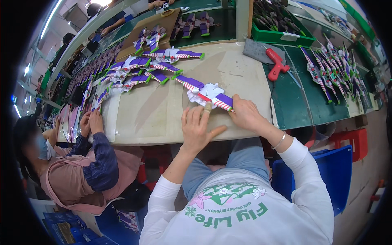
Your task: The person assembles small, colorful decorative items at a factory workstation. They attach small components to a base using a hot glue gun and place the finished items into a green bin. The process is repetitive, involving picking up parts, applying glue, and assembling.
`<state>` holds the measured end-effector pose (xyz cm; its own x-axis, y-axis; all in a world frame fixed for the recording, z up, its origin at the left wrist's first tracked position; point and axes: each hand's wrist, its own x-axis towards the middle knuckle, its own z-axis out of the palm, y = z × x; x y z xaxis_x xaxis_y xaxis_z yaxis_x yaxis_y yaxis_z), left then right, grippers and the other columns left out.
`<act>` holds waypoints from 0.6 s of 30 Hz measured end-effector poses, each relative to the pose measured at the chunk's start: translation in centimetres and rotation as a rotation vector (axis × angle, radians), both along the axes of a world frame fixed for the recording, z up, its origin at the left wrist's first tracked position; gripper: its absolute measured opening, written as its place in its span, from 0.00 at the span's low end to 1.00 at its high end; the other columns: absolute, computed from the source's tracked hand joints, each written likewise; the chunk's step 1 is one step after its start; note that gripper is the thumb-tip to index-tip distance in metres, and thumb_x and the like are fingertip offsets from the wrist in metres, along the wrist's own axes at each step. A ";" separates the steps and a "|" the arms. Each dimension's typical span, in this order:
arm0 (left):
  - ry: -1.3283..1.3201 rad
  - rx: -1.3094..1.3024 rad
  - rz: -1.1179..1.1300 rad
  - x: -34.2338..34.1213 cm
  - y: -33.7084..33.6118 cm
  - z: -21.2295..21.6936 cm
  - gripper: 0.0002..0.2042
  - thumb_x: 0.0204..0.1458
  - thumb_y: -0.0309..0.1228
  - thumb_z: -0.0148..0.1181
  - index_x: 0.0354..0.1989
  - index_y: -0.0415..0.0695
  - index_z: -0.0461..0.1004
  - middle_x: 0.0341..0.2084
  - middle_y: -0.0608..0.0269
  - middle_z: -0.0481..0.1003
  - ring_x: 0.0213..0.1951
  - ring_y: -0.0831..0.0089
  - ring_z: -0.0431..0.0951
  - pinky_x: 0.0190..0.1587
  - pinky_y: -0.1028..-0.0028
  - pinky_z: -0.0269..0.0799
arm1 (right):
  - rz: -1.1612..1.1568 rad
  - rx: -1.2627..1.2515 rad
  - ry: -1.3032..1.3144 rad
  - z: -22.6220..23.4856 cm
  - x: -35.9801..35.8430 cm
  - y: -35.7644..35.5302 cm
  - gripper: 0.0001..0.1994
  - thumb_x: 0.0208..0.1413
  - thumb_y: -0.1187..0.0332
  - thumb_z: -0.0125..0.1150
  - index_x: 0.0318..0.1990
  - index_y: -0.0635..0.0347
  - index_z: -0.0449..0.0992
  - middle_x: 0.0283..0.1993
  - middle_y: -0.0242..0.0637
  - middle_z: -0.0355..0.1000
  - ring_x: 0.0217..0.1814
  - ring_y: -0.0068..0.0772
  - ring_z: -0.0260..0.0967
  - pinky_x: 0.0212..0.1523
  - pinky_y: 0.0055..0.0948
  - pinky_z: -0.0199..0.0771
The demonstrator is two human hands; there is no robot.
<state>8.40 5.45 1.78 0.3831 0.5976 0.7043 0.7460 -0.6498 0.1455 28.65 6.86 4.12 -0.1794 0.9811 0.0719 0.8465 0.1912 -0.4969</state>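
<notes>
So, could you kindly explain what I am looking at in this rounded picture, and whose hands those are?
There is no machine here. The single picture comes from a wide fisheye camera worn on a person's head, looking down, so straight edges bend near the rim. The two bare hands in the middle are that person's own. The left hand lies on the pale table, its fingers touching a toy wing piece, white with purple and red-striped ends. The right hand presses the wing's right end. More such wing pieces lie further back, a red glue gun lies to the right, and a green bin stands behind it. A co-worker sits at the left.
</notes>
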 end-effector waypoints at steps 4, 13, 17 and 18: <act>0.024 0.184 0.096 0.0 2.4 -0.8 0.17 0.44 0.35 0.72 0.41 0.42 0.78 0.35 0.63 0.72 0.40 0.66 0.73 0.55 0.59 0.64 | 0.011 0.011 0.008 0.9 -0.8 0.1 0.11 0.47 0.75 0.58 0.36 0.74 0.67 0.28 0.61 0.74 0.34 0.62 0.76 0.38 0.51 0.74; -0.149 -0.150 -0.176 -1.1 3.2 0.5 0.08 0.48 0.29 0.68 0.24 0.41 0.76 0.17 0.61 0.68 0.21 0.64 0.70 0.26 0.63 0.64 | 0.079 0.270 -0.242 -0.7 -1.8 -0.7 0.13 0.51 0.78 0.54 0.43 0.77 0.66 0.31 0.56 0.72 0.27 0.53 0.76 0.28 0.43 0.78; -0.549 -0.515 -0.125 -1.3 2.9 0.2 0.08 0.54 0.28 0.63 0.26 0.37 0.79 0.17 0.56 0.71 0.20 0.66 0.71 0.25 0.67 0.63 | 0.176 0.361 -0.354 -1.8 -0.7 -1.1 0.18 0.52 0.78 0.52 0.49 0.81 0.64 0.33 0.53 0.71 0.26 0.46 0.77 0.25 0.38 0.78; -0.498 -0.567 -0.051 -2.0 3.5 0.2 0.08 0.55 0.29 0.61 0.29 0.37 0.80 0.18 0.55 0.72 0.21 0.68 0.72 0.26 0.69 0.63 | 0.187 0.364 -0.377 -2.0 -0.5 -1.2 0.19 0.52 0.78 0.52 0.51 0.82 0.64 0.33 0.53 0.71 0.26 0.44 0.76 0.25 0.36 0.78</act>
